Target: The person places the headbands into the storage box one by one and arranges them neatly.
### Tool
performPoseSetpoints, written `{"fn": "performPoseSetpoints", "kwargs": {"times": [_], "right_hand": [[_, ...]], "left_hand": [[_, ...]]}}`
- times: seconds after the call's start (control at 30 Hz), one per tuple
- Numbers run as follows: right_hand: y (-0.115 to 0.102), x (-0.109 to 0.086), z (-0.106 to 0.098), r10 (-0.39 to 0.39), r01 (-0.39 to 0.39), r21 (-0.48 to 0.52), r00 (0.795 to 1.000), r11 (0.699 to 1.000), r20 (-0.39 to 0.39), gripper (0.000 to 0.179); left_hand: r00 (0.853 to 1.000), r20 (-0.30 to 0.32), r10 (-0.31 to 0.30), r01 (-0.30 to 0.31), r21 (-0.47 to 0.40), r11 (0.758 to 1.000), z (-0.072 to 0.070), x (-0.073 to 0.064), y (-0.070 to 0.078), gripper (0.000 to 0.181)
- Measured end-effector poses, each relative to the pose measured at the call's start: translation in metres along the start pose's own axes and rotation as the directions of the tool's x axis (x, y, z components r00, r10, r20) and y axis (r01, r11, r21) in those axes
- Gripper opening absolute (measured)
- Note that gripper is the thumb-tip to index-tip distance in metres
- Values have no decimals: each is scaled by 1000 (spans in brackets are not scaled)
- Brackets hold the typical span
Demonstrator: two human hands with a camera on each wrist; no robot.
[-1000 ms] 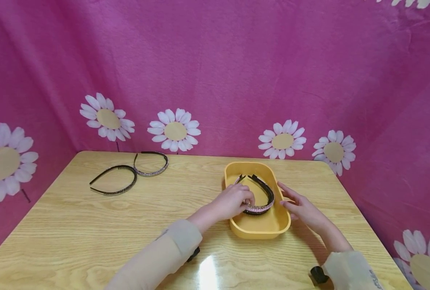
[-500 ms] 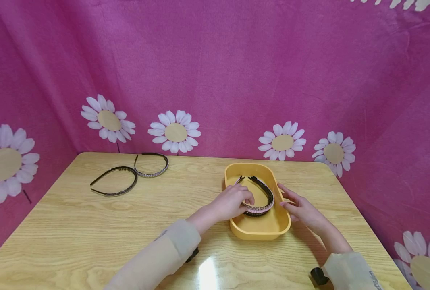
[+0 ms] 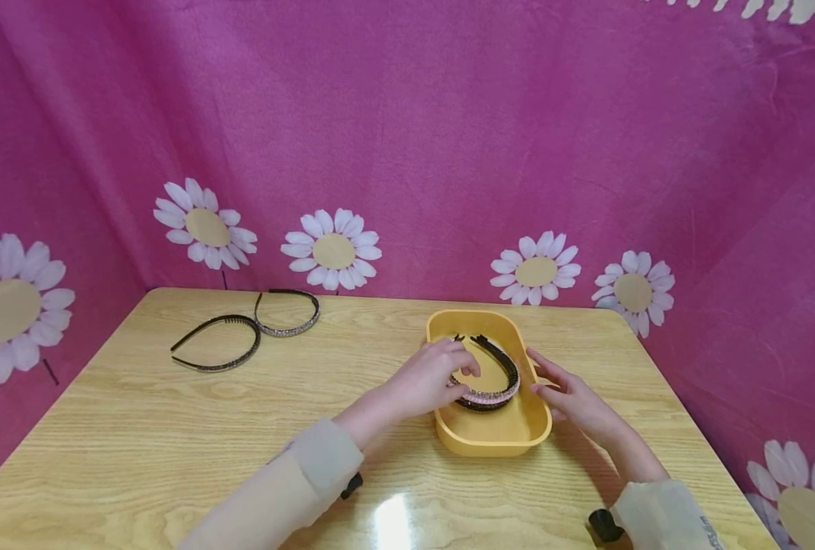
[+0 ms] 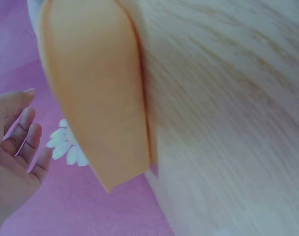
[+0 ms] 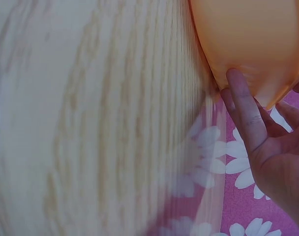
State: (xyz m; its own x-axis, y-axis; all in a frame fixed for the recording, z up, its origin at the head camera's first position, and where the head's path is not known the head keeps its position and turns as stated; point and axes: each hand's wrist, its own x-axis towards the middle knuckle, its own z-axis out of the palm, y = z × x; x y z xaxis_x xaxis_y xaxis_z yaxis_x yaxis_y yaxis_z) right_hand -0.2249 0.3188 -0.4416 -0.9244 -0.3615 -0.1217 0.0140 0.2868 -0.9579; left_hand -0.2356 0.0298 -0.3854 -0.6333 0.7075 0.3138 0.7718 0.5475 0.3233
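- In the foreground, pale sleeves [image 3: 290,481] reach over the wood-grain surface [image 3: 173,435] from 7 and 5 o'clock, a small black piece [image 3: 605,525] beside each cuff.
- A yellow tray [image 3: 493,448] stands on the surface, between 4 and 5 o'clock from the head view's centre.
- At the tray's 3 o'clock side, a person's right hand [image 3: 579,401] lays extended fingers against the outer wall.
- At 9 o'clock, the left hand [image 3: 424,382] hangs over the rim, thumb and fingers parted, loosely bent and free; whether a fingertip touches the contents, one cannot tell.
- Inside the tray, black, pink and glittering headbands [image 3: 493,396] lie nested, curve toward 6 o'clock, tips toward 12.
- Farther off, between 9 and 10 o'clock from the tray, a dark headband [image 3: 254,345] lies before a silvery headband [image 3: 286,332]; they appear to touch.
- Behind hangs magenta cloth [image 3: 414,153] with white daisies [image 3: 332,250].
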Motion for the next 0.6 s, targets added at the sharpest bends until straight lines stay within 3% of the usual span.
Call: {"fn": "performPoseSetpoints", "kwargs": {"times": [0.3,0.6], "right_hand": [[1,0,0,-5,5,15,1000,1000,8,66],[1,0,0,3,-3,2,1000,1000,3,65]], "left_hand": [[999,-44,-20,18,-52,999,-25,-14,-1,26],[978,-186,-93,81,-73,994,-50,-37,-18,25]]}}
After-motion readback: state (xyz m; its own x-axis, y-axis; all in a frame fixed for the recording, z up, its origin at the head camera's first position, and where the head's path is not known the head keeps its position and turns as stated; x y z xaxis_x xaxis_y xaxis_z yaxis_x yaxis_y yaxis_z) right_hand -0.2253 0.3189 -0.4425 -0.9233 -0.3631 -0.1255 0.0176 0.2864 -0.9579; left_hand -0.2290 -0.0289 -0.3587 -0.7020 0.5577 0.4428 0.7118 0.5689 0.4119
